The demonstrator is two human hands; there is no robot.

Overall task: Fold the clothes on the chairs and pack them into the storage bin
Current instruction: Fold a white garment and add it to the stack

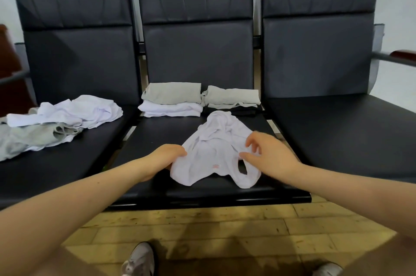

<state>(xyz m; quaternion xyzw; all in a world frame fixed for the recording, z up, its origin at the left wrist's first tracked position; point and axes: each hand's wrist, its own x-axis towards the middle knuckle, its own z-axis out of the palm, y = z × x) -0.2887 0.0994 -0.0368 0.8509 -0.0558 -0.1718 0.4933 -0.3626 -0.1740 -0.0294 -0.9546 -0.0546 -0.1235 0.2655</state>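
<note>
A crumpled white tank top (213, 149) lies on the middle chair seat (157, 176). My left hand (167, 155) grips its left edge near the hem. My right hand (267, 154) hovers over its right side with fingers spread, the thumb touching the cloth by an armhole. Behind the top stand two folded stacks: grey on white (172, 99) and a grey pile (231, 96). A heap of unfolded white and grey clothes (56, 120) covers the left chair seat. No storage bin shows in this view.
Three black padded chairs stand in a row against a pale wall. The right chair seat (337, 131) carries nothing. A metal armrest (396, 59) juts at the far right. My shoes (139, 260) stand on the yellowish tiled floor.
</note>
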